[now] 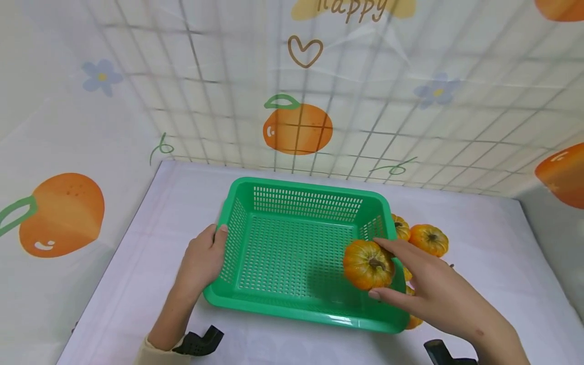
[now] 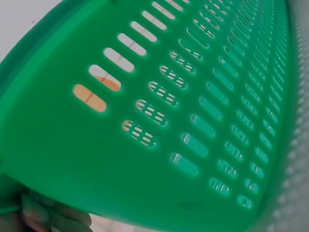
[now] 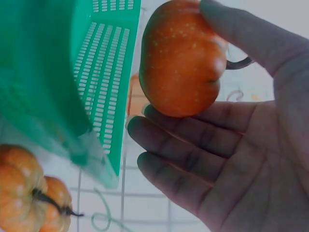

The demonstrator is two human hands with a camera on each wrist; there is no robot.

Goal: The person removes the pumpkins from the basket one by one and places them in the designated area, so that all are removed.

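Observation:
A green plastic basket (image 1: 292, 253) with slotted walls sits at the middle of the table, its floor bare of things. On its left rim, my left hand (image 1: 203, 258) grips the edge; in the left wrist view the basket wall (image 2: 96, 154) fills most of the picture and only a few fingers (image 2: 58, 215) show. My right hand (image 1: 438, 289) pinches a small orange pumpkin (image 1: 368, 264) between thumb and fingers, above the basket's right side. The right wrist view shows the same pumpkin (image 3: 181, 60) with its curved stem, held beside the basket wall (image 3: 104, 87).
Several more small pumpkins (image 1: 429, 240) lie on the white table (image 1: 483, 243) just right of the basket, some partly hidden behind its rim and my right hand. A wire grid (image 1: 219, 101) under a printed sheet stands along the back.

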